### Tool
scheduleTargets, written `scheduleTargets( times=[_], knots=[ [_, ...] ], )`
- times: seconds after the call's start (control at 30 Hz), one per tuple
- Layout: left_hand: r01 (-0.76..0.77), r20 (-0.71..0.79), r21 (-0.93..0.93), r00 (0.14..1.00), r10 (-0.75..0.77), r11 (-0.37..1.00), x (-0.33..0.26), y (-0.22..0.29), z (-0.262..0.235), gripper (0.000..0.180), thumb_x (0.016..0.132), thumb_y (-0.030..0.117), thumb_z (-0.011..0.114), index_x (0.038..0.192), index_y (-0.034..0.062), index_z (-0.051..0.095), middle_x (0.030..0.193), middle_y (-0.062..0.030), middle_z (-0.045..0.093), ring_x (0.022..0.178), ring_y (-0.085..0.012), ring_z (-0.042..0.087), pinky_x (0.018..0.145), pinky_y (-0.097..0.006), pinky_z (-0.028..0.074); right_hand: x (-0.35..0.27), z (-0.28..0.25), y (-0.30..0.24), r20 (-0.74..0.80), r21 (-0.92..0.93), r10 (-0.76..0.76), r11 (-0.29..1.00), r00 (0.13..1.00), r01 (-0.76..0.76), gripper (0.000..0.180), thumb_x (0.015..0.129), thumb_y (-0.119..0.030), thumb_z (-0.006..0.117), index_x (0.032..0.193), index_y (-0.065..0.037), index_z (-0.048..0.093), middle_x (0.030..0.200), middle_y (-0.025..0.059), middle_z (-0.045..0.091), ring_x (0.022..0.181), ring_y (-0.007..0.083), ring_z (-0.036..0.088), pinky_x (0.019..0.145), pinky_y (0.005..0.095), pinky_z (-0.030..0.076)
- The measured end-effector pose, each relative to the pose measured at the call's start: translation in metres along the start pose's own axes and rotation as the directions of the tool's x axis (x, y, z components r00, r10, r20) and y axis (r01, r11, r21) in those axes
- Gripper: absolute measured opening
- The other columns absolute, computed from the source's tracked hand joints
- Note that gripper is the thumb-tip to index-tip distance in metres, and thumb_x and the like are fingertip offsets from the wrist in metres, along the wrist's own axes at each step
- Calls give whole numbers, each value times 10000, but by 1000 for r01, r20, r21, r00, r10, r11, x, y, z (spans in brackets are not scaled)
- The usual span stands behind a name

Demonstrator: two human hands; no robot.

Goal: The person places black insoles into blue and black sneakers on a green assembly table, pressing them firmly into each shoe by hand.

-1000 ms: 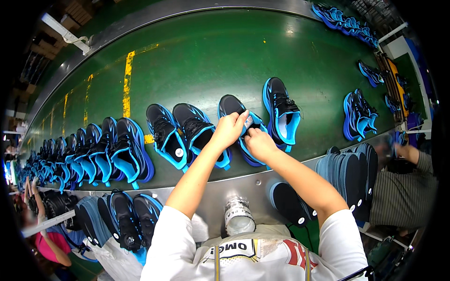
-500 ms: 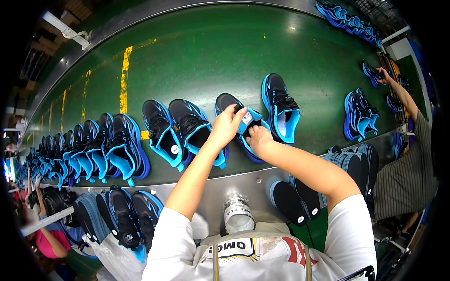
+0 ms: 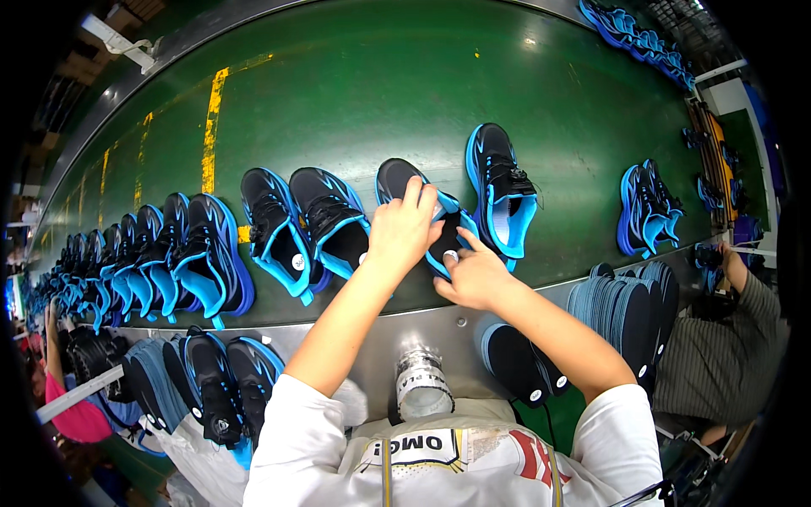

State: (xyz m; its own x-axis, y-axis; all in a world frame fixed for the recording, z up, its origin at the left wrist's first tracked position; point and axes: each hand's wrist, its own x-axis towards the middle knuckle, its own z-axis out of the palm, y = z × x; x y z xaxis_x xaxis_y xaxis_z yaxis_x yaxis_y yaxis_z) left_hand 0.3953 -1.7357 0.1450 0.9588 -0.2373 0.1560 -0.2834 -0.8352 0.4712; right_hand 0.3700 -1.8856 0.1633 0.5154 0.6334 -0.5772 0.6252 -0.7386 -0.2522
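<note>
Directly in front of me a black sneaker (image 3: 395, 177) with bright blue trim lies on the green surface, toe pointing away. My left hand (image 3: 404, 230) is closed over its tongue, covering much of the laces. At the heel end my right hand (image 3: 480, 277) has its fingers curled at the collar, thumb and forefinger at the opening. A white round mark (image 3: 452, 255) shows inside, beside the right fingers. Just right of it stands a matching sneaker (image 3: 494, 173) with a light insole inside. Two more sneakers (image 3: 325, 194) sit close on the left.
A long row of sneakers (image 3: 203, 228) stretches left along the green belt (image 3: 338, 93). Stacked black insoles (image 3: 621, 308) lie at the near right, others (image 3: 156, 380) at the near left. A roll of clear tape (image 3: 422, 384) stands before me. A co-worker's arm (image 3: 735, 269) is at the right.
My right hand has drawn back from inside the sneaker to its heel, and the white round mark now shows. My left hand now covers the tongue label. The co-worker's hand has moved nearer.
</note>
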Motion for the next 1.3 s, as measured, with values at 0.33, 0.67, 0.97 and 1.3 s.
scheduleTargets(
  times=[0.33, 0.67, 0.97, 1.3],
  knots=[
    [-109, -214, 210, 965, 154, 972, -45, 17, -3, 240, 676, 154, 666, 847, 49, 534, 984, -130, 547, 528, -196, 525, 498, -277, 409, -75, 82, -23, -674, 487, 312, 869, 669, 85, 221, 739, -143, 650, 920, -20, 626, 1147, 256, 483, 1038, 366, 498, 927, 436, 371],
    [-249, 219, 786, 968, 122, 567, -7, -14, 4, 233, 780, 177, 473, 916, -6, 522, 1191, -307, 414, 508, -157, 544, 466, -285, 405, -42, 51, -32, -640, 584, 366, 803, 676, 118, 264, 794, -203, 579, 1025, -78, 587, 1100, 202, 526, 1022, 362, 495, 930, 428, 357],
    [-370, 398, 514, 902, 167, 774, 1, -25, -13, 200, 758, 130, 480, 911, 6, 516, 1231, -368, 339, 557, -247, 599, 503, -356, 470, -215, 124, 28, -404, 455, 715, 698, 570, -553, 424, 746, -212, 603, 1146, -96, 522, 1183, 267, 434, 1048, 401, 452, 899, 434, 365],
    [389, 304, -795, 919, -250, 466, 34, 11, -81, 86, 763, 96, 494, 698, 62, 448, 654, -9, 494, 494, -35, 361, 434, -188, 303, -295, 162, 27, -331, 499, 695, 703, 638, -507, 513, 770, -191, 609, 1233, -53, 438, 1250, 314, 348, 1132, 442, 385, 911, 425, 374]
  ],
)
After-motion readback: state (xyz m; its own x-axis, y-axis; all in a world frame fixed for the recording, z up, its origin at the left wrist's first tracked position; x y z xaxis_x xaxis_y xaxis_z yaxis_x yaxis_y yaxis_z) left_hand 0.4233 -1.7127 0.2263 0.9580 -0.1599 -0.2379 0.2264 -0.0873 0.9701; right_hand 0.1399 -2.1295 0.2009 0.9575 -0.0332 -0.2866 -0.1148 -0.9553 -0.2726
